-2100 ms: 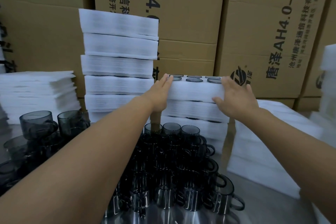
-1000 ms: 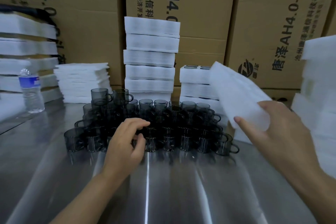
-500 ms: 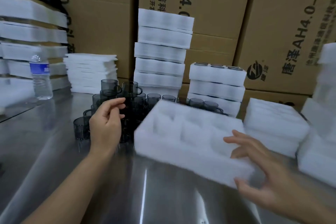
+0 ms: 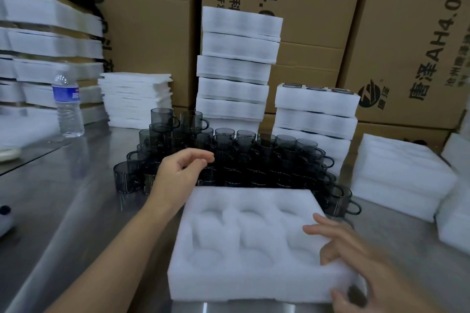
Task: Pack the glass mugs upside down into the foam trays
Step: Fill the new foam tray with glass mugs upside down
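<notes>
The empty foam tray (image 4: 254, 284) lies on the desk (image 4: 76, 211) before the glass mugs (image 4: 254, 160), right hand (image 4: 356, 262) resting loose-fingered on its edge, left hand (image 4: 178, 173) relaxed and empty above them, seemingly about to grasp and invert one

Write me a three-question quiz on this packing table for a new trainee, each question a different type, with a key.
1. True or false: the foam tray nearest the person already holds a mug.
2. What is the left hand doing? A) gripping a mug B) hovering by the mugs, holding nothing C) pressing on the tray
3. Fill in: the water bottle stands to the ____ of the mugs.

Key: 1 false, its pockets are all empty. 2 B; the right hand is the one resting on the tray. 3 left.
</notes>
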The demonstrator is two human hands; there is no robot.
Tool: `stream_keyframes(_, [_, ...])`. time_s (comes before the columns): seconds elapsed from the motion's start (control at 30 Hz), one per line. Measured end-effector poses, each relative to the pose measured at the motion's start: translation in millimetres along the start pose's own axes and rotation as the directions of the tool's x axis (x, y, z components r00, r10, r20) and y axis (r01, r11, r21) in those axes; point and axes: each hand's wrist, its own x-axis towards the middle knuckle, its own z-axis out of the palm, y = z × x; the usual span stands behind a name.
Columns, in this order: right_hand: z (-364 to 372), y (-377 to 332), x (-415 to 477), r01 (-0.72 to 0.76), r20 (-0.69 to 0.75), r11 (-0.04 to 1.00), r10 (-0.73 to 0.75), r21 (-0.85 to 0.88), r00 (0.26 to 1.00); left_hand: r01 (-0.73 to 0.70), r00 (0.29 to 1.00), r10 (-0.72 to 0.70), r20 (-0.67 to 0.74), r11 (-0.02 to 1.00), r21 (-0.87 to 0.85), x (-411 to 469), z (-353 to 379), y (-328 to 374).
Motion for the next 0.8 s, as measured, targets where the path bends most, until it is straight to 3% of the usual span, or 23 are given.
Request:
stream_keyframes(0.17, [4.3, 8.9, 0.6, -0.009, 0.021, 0.999, 0.01, -0.048, 1.0, 0.031, 0.972, -0.076, 0.221, 0.979, 0.201, -5.7, 5.9, -2.3])
stream_keyframes(0.3, [2.5, 7.4, 4.3, -0.046, 0.051, 0.999, 0.045, 0.015, 0.998, 0.054, 0.953, -0.124, 0.275, 0.967, 0.25, -6.1, 7.8, -3.2])
stream_keyframes(0.53, [-2.4, -1.5, 56.3, -0.135, -0.021, 0.99, 0.136, 0.038, 0.991, 0.08, 0.935, -0.15, 0.321, 0.972, 0.222, -6.0, 10.1, -4.8])
stream_keyframes(0.8, [27.6, 9.6, 132.5, -0.341, 0.282, 0.917, 0.279, 0.206, 0.918, 0.004, 0.921, -0.108, 0.374, 0.964, 0.266, -3.9, 10.1, -8.8])
